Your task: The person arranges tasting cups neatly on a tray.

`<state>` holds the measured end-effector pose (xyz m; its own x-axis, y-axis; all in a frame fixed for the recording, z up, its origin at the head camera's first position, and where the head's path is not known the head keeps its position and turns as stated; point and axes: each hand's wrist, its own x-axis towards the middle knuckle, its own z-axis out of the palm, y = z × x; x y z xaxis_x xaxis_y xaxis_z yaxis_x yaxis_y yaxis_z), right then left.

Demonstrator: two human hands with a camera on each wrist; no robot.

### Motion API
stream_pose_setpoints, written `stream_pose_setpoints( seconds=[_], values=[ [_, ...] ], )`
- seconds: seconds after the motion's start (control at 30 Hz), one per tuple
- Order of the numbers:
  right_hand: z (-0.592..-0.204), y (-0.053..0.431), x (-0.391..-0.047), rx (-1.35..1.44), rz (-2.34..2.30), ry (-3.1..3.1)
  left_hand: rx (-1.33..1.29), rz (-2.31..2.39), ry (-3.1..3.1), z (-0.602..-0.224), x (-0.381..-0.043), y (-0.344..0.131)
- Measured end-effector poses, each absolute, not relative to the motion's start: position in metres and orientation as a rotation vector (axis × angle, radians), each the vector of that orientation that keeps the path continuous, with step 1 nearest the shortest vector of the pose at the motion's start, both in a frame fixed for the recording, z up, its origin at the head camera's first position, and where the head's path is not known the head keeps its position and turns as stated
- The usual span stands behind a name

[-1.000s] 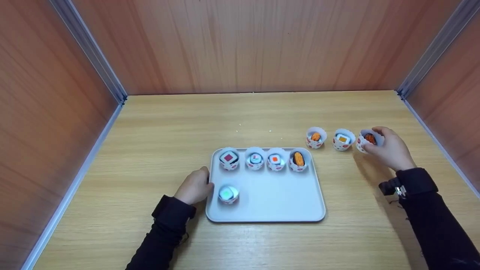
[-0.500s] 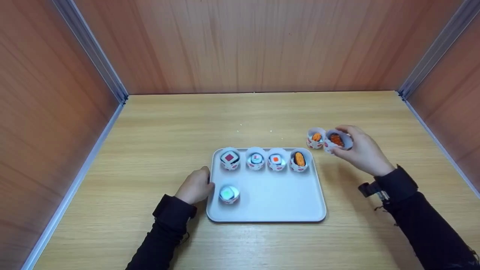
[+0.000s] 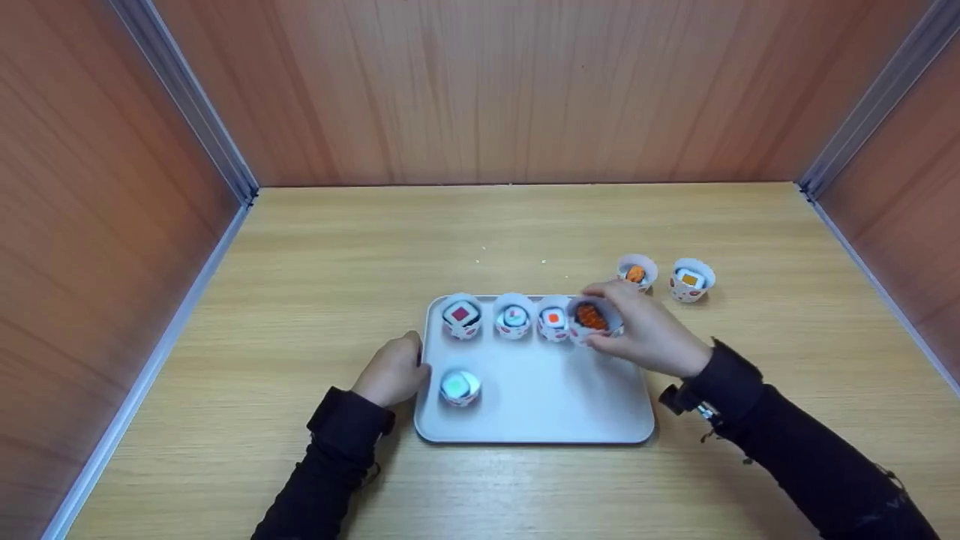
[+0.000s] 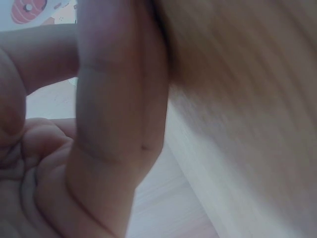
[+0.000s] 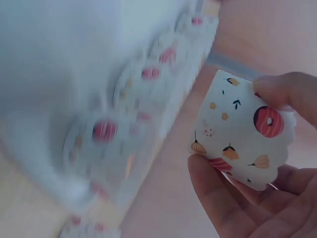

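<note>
My left hand [image 3: 392,371] grips the left rim of a pale rectangular tray [image 3: 532,412]; its curled fingers [image 4: 116,109] fill the left wrist view. My right hand [image 3: 652,331] pinches a paper baking cup [image 5: 240,131] between thumb and fingers, over the tray's back right corner. Inside this cup sits a reddish-brown, sushi-like piece [image 3: 592,316]. Along the tray's back stand a cup with a dark red square piece [image 3: 461,330], a cup with a round white piece [image 3: 513,331] and a cup with an orange-centred piece [image 3: 553,334]. Another cup [image 3: 459,400] with a greenish piece stands front left.
Behind the tray on the right, a cup with an orange piece [image 3: 637,262] is partly covered by my right hand. Beside it stands a cup with a yellow-topped white piece [image 3: 688,291]. Wood-grain panels [image 3: 525,90] enclose the table at the back and sides.
My right hand has carried the cup with the reddish-brown piece leftward from the far right to above the tray. It now hides the tray's back right cup. My left hand stays on the rim.
</note>
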<state>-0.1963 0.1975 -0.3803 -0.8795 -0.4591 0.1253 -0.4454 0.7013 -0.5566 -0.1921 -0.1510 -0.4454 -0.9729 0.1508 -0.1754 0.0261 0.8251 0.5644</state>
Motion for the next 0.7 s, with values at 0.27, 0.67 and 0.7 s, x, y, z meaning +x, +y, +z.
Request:
stream_pose_setpoints(
  seconds=[0.27,0.67,0.7],
  values=[
    [-0.392,0.156,-0.186,-0.877,-0.827,2.725,0.165,0.867,2.795,-0.441,-0.19,-0.149],
    [-0.408,0.122,-0.183,-1.0,-0.698,2.643,0.199,0.862,2.827,-0.446,-0.191,-0.149],
    [-0.41,0.121,-0.183,-1.007,-0.693,2.64,0.2,0.863,2.827,-0.446,-0.19,-0.149]
  ],
)
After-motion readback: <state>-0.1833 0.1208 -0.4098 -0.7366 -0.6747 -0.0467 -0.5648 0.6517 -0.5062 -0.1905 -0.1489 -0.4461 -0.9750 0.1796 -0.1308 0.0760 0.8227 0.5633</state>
